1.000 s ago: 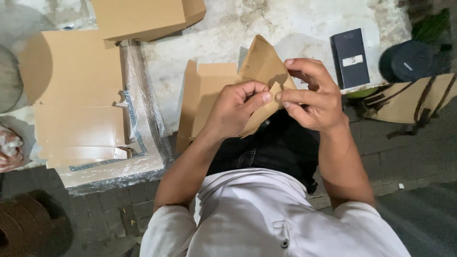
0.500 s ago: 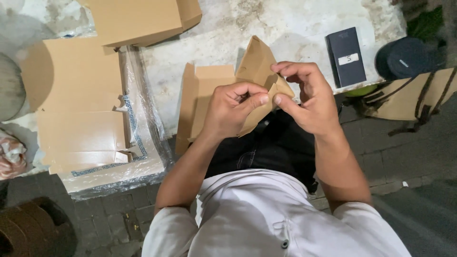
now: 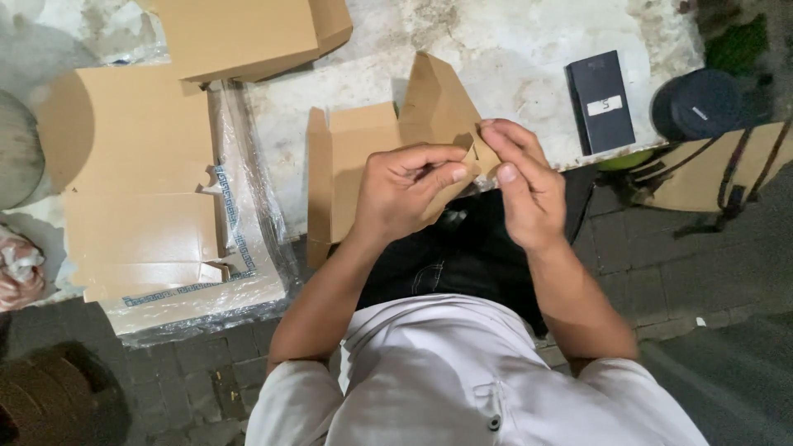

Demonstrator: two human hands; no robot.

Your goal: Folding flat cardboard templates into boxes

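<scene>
Moved slightly since half a second ago: right hand (image 3: 529, 194) now more upright, fingertips pinching a small flap at the right edge of the brown cardboard box blank (image 3: 388, 157); left hand (image 3: 409, 194) curled tighter against the same edge, thumb pressed toward the flap. Both closed on the cardboard, held up in front of the chest, above the lap in dark trousers and just at the near edge of a pale, stained concrete surface (image 3: 529, 49). Partly folded, with one triangular panel standing up behind the fingers and a flat panel hanging down to the left.

Lying to the left on the concrete: stack of flat cardboard blanks (image 3: 132, 173) resting on clear plastic wrapping (image 3: 248, 206). Sitting farther back, near the top edge: already folded cardboard box (image 3: 248, 33). Lying to the right, well apart from the hands: small black rectangular box (image 3: 601, 101) with a white label, and beside it a round dark container (image 3: 695, 103). Seen at the bottom: white shirt (image 3: 462, 380) and brick paving.
</scene>
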